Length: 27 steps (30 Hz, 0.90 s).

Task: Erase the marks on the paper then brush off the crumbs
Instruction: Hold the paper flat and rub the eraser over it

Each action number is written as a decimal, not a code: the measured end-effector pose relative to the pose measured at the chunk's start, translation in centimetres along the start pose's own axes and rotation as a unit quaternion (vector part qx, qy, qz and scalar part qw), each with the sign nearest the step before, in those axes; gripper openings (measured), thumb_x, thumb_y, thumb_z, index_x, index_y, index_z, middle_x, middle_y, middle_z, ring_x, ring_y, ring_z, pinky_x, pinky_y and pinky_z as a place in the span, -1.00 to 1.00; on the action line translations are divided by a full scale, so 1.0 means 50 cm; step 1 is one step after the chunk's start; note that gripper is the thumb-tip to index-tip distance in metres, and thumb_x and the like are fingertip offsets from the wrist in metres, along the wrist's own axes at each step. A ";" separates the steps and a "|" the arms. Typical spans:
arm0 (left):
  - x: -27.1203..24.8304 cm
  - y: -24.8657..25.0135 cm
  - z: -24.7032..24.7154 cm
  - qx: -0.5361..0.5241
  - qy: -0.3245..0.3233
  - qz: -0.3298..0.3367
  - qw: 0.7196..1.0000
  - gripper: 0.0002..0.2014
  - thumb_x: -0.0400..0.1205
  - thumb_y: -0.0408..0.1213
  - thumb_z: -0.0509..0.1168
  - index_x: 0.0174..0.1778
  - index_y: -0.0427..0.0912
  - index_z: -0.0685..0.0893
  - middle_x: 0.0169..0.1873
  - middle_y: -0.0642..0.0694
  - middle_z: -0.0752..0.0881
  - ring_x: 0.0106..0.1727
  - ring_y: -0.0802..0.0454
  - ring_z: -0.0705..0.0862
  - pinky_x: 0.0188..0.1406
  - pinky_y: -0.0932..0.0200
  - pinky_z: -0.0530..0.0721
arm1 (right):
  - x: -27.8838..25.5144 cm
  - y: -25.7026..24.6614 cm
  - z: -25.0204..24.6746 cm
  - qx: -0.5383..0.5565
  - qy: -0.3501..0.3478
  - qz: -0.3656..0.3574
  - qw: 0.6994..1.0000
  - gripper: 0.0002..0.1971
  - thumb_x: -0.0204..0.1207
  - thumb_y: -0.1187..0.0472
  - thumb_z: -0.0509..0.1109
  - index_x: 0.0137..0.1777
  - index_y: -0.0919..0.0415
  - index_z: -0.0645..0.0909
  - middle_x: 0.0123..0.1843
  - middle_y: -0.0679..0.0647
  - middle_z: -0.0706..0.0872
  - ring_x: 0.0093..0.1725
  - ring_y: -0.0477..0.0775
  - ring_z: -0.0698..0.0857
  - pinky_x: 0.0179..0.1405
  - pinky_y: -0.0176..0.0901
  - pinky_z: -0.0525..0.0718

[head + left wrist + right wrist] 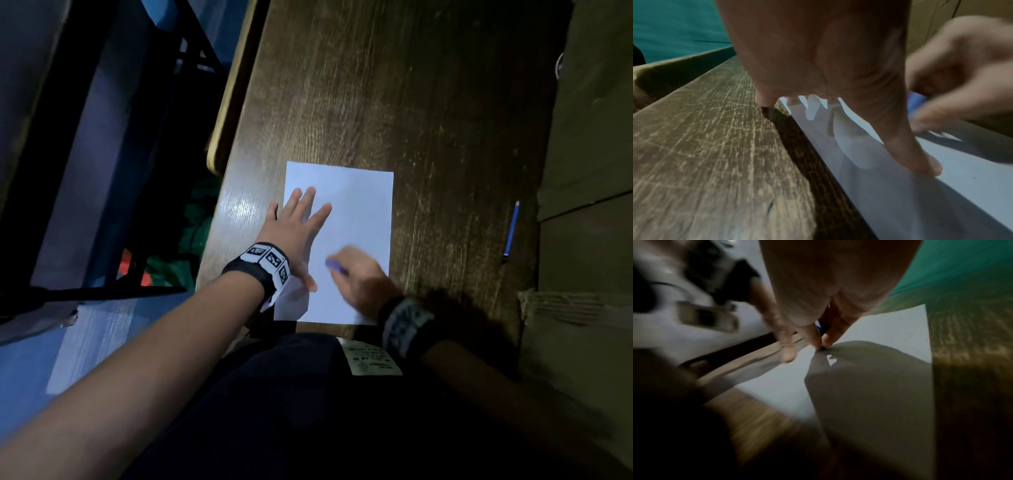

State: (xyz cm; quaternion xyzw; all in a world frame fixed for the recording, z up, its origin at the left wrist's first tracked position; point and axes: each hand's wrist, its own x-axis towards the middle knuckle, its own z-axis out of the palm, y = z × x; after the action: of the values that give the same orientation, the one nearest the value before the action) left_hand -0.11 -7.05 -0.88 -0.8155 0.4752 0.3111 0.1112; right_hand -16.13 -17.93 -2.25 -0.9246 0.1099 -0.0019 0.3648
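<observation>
A white sheet of paper (359, 212) lies on the dark wooden desk (394, 102) in front of me. My left hand (298, 226) lies flat on the sheet's left part, fingers spread and straight, thumb (929, 164) pressed to the paper (920, 194). My right hand (359, 274) is blurred over the sheet's near right part and pinches a small blue eraser (334, 265) against the paper. The eraser (915, 100) shows blue between those fingers (953, 68) in the left wrist view. In the right wrist view the fingertips (826, 340) touch the paper (890, 324). No marks are discernible.
A blue pen (511, 231) lies on the desk to the right of the sheet. Cardboard boxes (589, 171) stand along the desk's right side. A black metal frame (120, 171) and green cloth (202, 219) are off the desk's left edge.
</observation>
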 end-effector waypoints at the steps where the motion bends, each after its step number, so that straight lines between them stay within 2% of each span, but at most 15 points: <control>1: 0.000 -0.001 0.000 -0.003 0.000 -0.001 1.000 0.62 0.01 0.52 0.61 0.79 0.07 -0.30 0.75 -0.21 -0.41 0.77 -0.26 -0.37 0.68 -0.48 -0.04 | -0.031 -0.009 0.000 0.000 -0.037 -0.036 0.999 -0.93 0.50 0.46 0.45 -0.07 0.36 0.73 -0.20 0.19 0.67 -0.21 0.17 0.65 -0.11 -0.06 0.65; 3: 0.000 0.000 0.000 -0.005 -0.002 0.000 1.000 0.63 0.01 0.52 0.61 0.79 0.07 -0.31 0.75 -0.20 -0.41 0.77 -0.26 -0.37 0.69 -0.48 -0.04 | -0.028 -0.005 -0.014 0.001 -0.090 -0.065 0.994 -0.94 0.49 0.45 0.45 -0.10 0.33 0.72 -0.23 0.16 0.66 -0.23 0.13 0.62 -0.14 -0.08 0.63; 4: -0.001 0.001 -0.001 -0.005 -0.004 0.001 1.000 0.62 0.01 0.51 0.61 0.79 0.07 -0.31 0.75 -0.20 -0.41 0.77 -0.26 -0.37 0.69 -0.48 -0.03 | 0.003 0.004 -0.022 -0.004 -0.077 -0.053 0.996 -0.95 0.52 0.42 0.44 -0.10 0.31 0.72 -0.22 0.16 0.66 -0.21 0.12 0.62 -0.10 -0.06 0.62; 7: -0.003 0.003 -0.002 0.000 0.000 0.002 1.000 0.62 0.02 0.51 0.61 0.79 0.06 -0.30 0.76 -0.20 -0.38 0.78 -0.25 -0.34 0.69 -0.46 -0.01 | 0.119 0.036 -0.043 -0.031 0.050 0.044 0.997 -0.90 0.61 0.29 0.38 -0.03 0.24 0.74 -0.15 0.11 0.69 -0.13 0.06 0.65 0.00 -0.12 0.63; 9: -0.004 0.004 -0.002 0.003 -0.001 0.002 1.000 0.62 0.03 0.50 0.61 0.79 0.06 -0.31 0.76 -0.20 -0.38 0.78 -0.25 -0.33 0.69 -0.45 -0.01 | 0.142 0.046 -0.038 -0.022 0.090 0.082 0.992 -0.88 0.61 0.27 0.38 0.02 0.24 0.75 -0.10 0.10 0.70 -0.11 0.04 0.67 0.03 -0.15 0.65; 11: -0.002 0.002 0.000 0.001 -0.001 0.002 1.000 0.62 0.02 0.50 0.62 0.79 0.06 -0.31 0.76 -0.20 -0.39 0.78 -0.25 -0.34 0.69 -0.46 -0.03 | 0.091 0.028 -0.014 -0.012 0.060 0.062 0.996 -0.89 0.60 0.34 0.39 0.02 0.30 0.74 -0.11 0.15 0.70 -0.11 0.12 0.68 0.03 -0.03 0.67; 14: 0.005 -0.002 0.003 -0.005 -0.002 -0.001 1.000 0.64 -0.01 0.52 0.61 0.78 0.08 -0.32 0.75 -0.20 -0.41 0.77 -0.25 -0.37 0.67 -0.48 -0.06 | -0.030 -0.003 0.009 0.000 -0.045 -0.040 0.998 -0.93 0.51 0.45 0.45 -0.06 0.36 0.73 -0.21 0.21 0.68 -0.22 0.21 0.66 -0.13 0.07 0.68; 16: 0.007 0.000 0.003 -0.007 -0.002 -0.002 1.000 0.65 -0.03 0.52 0.61 0.78 0.08 -0.31 0.75 -0.20 -0.41 0.77 -0.26 -0.37 0.67 -0.49 -0.06 | -0.029 0.003 0.000 -0.008 -0.097 -0.070 0.993 -0.94 0.50 0.43 0.46 -0.07 0.33 0.73 -0.21 0.19 0.68 -0.23 0.20 0.65 -0.14 0.07 0.68; 17: 0.006 0.001 0.002 -0.008 -0.003 -0.001 1.000 0.65 -0.03 0.51 0.62 0.78 0.08 -0.30 0.75 -0.20 -0.41 0.77 -0.26 -0.37 0.66 -0.50 -0.06 | 0.000 0.012 -0.007 -0.014 -0.089 -0.067 0.994 -0.94 0.52 0.41 0.45 -0.07 0.32 0.73 -0.20 0.18 0.69 -0.20 0.19 0.66 -0.09 0.05 0.68; 19: 0.006 0.002 0.001 -0.005 -0.005 0.001 1.000 0.64 -0.02 0.50 0.63 0.78 0.09 -0.32 0.75 -0.21 -0.42 0.77 -0.27 -0.37 0.67 -0.51 -0.04 | 0.076 0.024 -0.025 -0.030 -0.017 -0.004 0.999 -0.92 0.58 0.34 0.41 -0.02 0.28 0.74 -0.15 0.14 0.70 -0.13 0.13 0.66 0.01 -0.03 0.65; 21: 0.005 0.003 0.000 0.000 -0.007 0.000 1.000 0.65 0.00 0.50 0.62 0.77 0.08 -0.36 0.75 -0.22 -0.41 0.77 -0.28 -0.37 0.68 -0.50 -0.03 | 0.141 0.040 -0.043 -0.024 0.064 0.049 0.996 -0.88 0.61 0.27 0.39 0.04 0.23 0.75 -0.09 0.09 0.71 -0.09 0.03 0.67 0.04 -0.20 0.63; 22: 0.005 0.004 -0.001 0.003 -0.007 -0.001 1.000 0.66 0.00 0.51 0.62 0.77 0.08 -0.37 0.75 -0.22 -0.41 0.77 -0.29 -0.36 0.68 -0.50 -0.03 | 0.152 0.044 -0.044 -0.020 0.080 0.061 0.995 -0.87 0.61 0.27 0.39 0.05 0.23 0.75 -0.07 0.08 0.71 -0.09 0.00 0.67 0.04 -0.27 0.61; 24: 0.004 0.004 -0.001 0.005 -0.007 -0.003 1.000 0.65 -0.01 0.51 0.62 0.77 0.08 -0.36 0.75 -0.22 -0.42 0.77 -0.29 -0.36 0.68 -0.49 -0.03 | 0.122 0.032 -0.030 -0.021 0.058 0.053 0.997 -0.89 0.60 0.32 0.39 0.03 0.28 0.74 -0.09 0.13 0.70 -0.09 0.07 0.68 0.05 -0.18 0.63; 26: 0.009 0.002 0.004 0.005 -0.002 -0.004 1.000 0.65 -0.02 0.52 0.61 0.78 0.09 -0.34 0.75 -0.22 -0.42 0.77 -0.28 -0.37 0.68 -0.48 -0.04 | 0.048 0.009 -0.011 -0.016 0.001 -0.010 1.000 -0.94 0.55 0.42 0.42 -0.04 0.34 0.72 -0.16 0.20 0.69 -0.15 0.21 0.68 -0.02 0.05 0.68; 27: 0.011 0.000 0.007 0.004 0.001 -0.006 1.000 0.65 -0.03 0.53 0.61 0.78 0.09 -0.34 0.75 -0.22 -0.42 0.77 -0.28 -0.37 0.67 -0.48 -0.05 | 0.008 -0.002 -0.004 -0.019 -0.037 -0.054 0.998 -0.95 0.52 0.44 0.44 -0.08 0.35 0.72 -0.19 0.22 0.68 -0.18 0.22 0.67 -0.07 0.08 0.68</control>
State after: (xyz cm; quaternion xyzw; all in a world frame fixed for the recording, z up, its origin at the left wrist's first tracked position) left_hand -0.04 -7.28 -1.47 -0.8180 0.4717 0.3080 0.1159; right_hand -15.75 -18.10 -2.06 -0.9352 0.0465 0.0146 0.3507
